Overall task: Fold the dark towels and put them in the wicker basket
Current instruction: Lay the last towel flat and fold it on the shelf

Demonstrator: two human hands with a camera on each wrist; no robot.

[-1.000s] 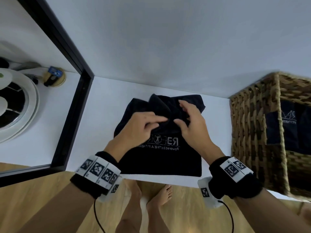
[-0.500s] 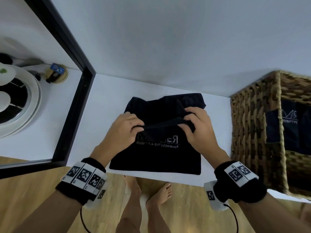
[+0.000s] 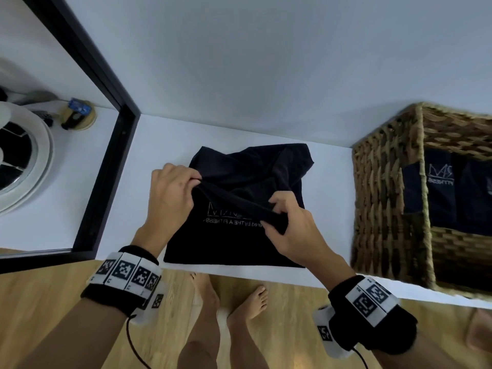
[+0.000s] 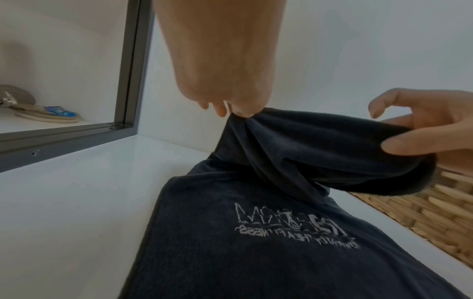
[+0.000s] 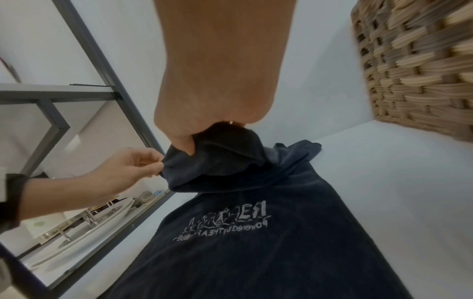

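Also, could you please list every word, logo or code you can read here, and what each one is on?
"Powered by THEA FITNESS", mirrored, under a partly hidden logo: dark towel on the shelf.
"FITNESS", mirrored, under a logo that reads about "RM": folded towel in the wicker basket.
Square black-and-white codes, no words: wristbands.
Blue packet's print: too small to read.

- dark towel: soft matt terry cloth, pale stitched logo
- wicker basket: rough woven fibre
- shelf: smooth white, slight sheen
- frame: dark matt metal
- floor: wood
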